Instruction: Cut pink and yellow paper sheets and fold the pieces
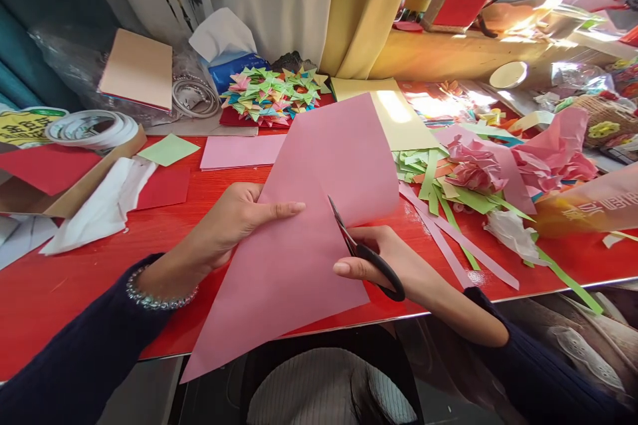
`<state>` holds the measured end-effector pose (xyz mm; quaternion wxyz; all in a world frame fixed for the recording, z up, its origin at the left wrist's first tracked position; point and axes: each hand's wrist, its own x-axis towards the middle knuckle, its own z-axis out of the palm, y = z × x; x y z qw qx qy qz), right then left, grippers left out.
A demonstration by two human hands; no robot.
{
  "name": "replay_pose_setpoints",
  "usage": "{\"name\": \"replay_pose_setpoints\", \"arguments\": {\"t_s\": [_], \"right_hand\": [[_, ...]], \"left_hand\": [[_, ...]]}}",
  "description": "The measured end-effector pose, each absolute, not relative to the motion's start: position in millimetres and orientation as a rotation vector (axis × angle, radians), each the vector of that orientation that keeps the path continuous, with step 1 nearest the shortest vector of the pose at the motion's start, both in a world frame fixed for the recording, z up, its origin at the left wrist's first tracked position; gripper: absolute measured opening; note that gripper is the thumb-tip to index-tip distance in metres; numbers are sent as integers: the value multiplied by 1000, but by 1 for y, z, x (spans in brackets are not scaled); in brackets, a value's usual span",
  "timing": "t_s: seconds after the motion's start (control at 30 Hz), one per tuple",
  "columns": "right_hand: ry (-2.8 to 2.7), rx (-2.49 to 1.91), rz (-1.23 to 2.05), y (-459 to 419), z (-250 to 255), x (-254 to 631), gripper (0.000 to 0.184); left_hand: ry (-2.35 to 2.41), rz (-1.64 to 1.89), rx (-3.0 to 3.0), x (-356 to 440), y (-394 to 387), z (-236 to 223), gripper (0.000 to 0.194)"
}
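Note:
A large pink paper sheet hangs over the front edge of the red table. My left hand grips its left edge, thumb on top. My right hand is closed through the handles of black scissors. The blades point up and left, and they bite into the sheet's right edge near its middle.
Loose pink strips and green strips lie right of the scissors beside crumpled pink tissue. At the back sit a pile of folded paper stars, a tissue box, tape rolls and flat coloured sheets.

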<state>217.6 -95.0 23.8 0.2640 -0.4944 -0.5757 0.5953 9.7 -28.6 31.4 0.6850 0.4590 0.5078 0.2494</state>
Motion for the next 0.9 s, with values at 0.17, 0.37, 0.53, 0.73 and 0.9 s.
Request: {"name": "replay_pose_setpoints", "arguments": {"t_s": [0.17, 0.37, 0.53, 0.73, 0.9], "right_hand": [[-1540, -1337, 1635, -96, 20, 219, 31], [-1508, -1350, 1626, -94, 20, 217, 31], [-1496, -1365, 1552, -95, 18, 215, 39], [-1477, -1424, 1482, -99, 12, 214, 46], [-1429, -1387, 1541, -98, 16, 213, 40]], "left_hand": [[1156, 590, 1058, 9, -29, 28, 29], [1186, 589, 1117, 9, -28, 25, 32], [1180, 599, 1133, 8, -28, 25, 31], [1209, 595, 1150, 8, -28, 24, 32], [1150, 553, 1153, 9, -29, 25, 27]]}}
